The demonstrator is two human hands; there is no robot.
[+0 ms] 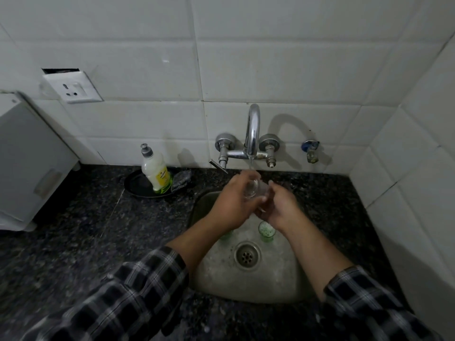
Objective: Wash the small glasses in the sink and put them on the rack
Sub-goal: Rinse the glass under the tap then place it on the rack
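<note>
**Clear glass under the tap, two green ones waiting**

Both hands meet just below the tap [252,134], with the clear glass [256,190] between them. A thin stream from the spout falls onto it. The left hand [231,200] curls its fingers round the end of the glass nearer the tap. The right hand [280,207] closes its fingers on the end further from the tap, so each hand grips one end. The glass lies tilted, its long axis running from the left hand down toward the right. Its round opening seems to face the left hand, though blur makes that uncertain.

The glass is small, colourless and see-through, and hard to pick out against the hands. Wet glass of this kind is likely slippery, so lifting it out will probably call for a firm hold by one hand. Neither hand looks clearly nearer.

Further from the tap, in the sink [270,274], a green glass [266,231] stands upright just under the right wrist. A second green one [226,235] is mostly hidden under the left wrist. Both stand between the tap and the drain [247,254], apparently still to be washed.

No rack is in view — which way the clean glass must travel cannot be told. Left of the tap, on the bench [86,230], a soap bottle [156,171] stands in a black dish [138,185].
</note>
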